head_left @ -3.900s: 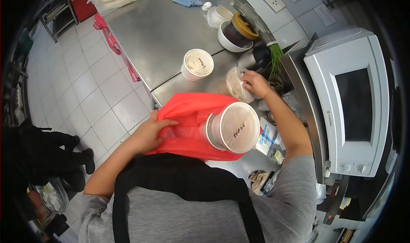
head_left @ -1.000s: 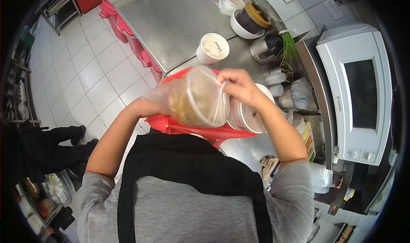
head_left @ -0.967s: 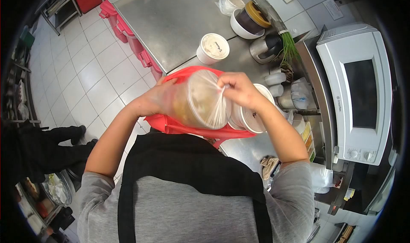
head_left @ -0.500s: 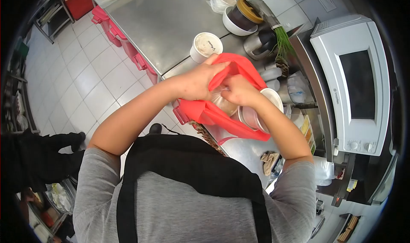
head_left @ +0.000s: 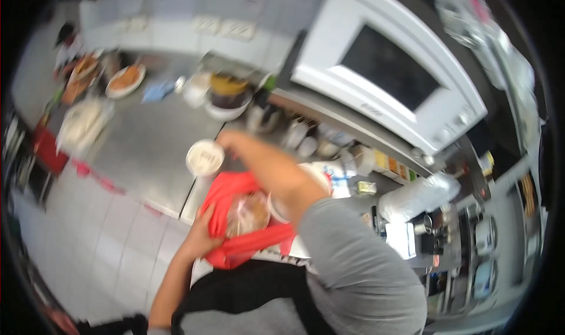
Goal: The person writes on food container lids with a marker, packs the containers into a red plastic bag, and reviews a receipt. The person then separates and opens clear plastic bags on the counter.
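A red bag (head_left: 215, 202) stands open on the steel counter in front of me. My left hand (head_left: 203, 238) grips its left side, fingers closed on the fabric. Inside lie a knotted clear plastic bag of brownish food (head_left: 250, 214) and a white tub (head_left: 278, 210), partly covered by my right forearm. Past the far edge of the bag stands a lidded white tub (head_left: 205, 156) with dark writing on its lid. My right hand (head_left: 231, 142) is right beside that lid, its fingers blurred and partly hidden.
A microwave (head_left: 382, 58) sits on a shelf at the upper right. Along the wall stand a jar with a yellow lid (head_left: 228, 85) in a white bowl and a metal jug (head_left: 262, 116). At far left are a plate of orange food (head_left: 125, 79) and another person (head_left: 67, 49).
My right hand has come out of the red bag and moved over to the lidded tub. My left hand has shifted to the bag's left side. The view has turned rightward.
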Tool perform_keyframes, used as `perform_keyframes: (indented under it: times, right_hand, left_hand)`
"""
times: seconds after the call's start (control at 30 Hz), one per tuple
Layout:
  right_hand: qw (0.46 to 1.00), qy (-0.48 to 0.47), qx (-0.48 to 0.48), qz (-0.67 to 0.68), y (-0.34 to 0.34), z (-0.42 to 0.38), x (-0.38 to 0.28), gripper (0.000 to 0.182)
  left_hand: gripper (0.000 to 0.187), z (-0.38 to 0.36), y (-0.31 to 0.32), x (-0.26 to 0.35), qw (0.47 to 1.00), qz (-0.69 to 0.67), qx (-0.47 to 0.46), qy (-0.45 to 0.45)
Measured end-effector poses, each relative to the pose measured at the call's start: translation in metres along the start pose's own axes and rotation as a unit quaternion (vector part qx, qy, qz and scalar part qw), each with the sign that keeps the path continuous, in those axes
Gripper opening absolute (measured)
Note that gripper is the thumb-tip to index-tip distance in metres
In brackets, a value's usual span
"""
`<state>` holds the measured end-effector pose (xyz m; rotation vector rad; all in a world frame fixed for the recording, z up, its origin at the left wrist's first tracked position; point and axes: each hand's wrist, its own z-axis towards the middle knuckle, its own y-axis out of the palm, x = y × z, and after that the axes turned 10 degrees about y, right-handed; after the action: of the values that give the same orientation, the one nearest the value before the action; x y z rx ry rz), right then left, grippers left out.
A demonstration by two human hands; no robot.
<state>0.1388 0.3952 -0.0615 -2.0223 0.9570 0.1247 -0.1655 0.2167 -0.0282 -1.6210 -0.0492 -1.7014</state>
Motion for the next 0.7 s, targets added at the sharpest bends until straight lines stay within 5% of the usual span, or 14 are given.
perform_keyframes:
  times: [0.17,0.27,0.37,0.5,0.6,0.7]
  right_hand:
    - [0.967,-0.031,0.221,-0.124,0.043,0.004,-0.024,0.029]
    - [0.881,-0.202,0.406,-0.135,0.04,0.001,-0.026,0.028]
    - [0.866,-0.266,0.425,-0.001,-0.004,-0.096,-0.058,0.025]
    - [0.878,-0.377,0.291,0.038,-0.047,-0.203,-0.054,0.019]
    - [0.954,-0.285,0.042,0.086,-0.045,-0.256,-0.036,0.016]
    - [0.97,-0.238,-0.029,-0.035,-0.027,-0.258,-0.017,0.015]
  left_hand:
    - [0.097,0.002,-0.004,0.005,0.999,-0.037,-0.006,-0.014]
    - [0.098,0.003,-0.004,0.001,0.998,-0.065,-0.005,-0.009]
    - [0.1,0.003,-0.003,-0.006,0.995,-0.102,-0.003,-0.018]
    - [0.102,0.006,-0.008,0.011,0.967,-0.25,0.001,-0.054]
    - [0.102,0.009,-0.008,-0.008,0.956,-0.292,0.004,-0.019]
    - [0.097,0.013,-0.018,0.013,0.924,-0.382,-0.018,-0.019]
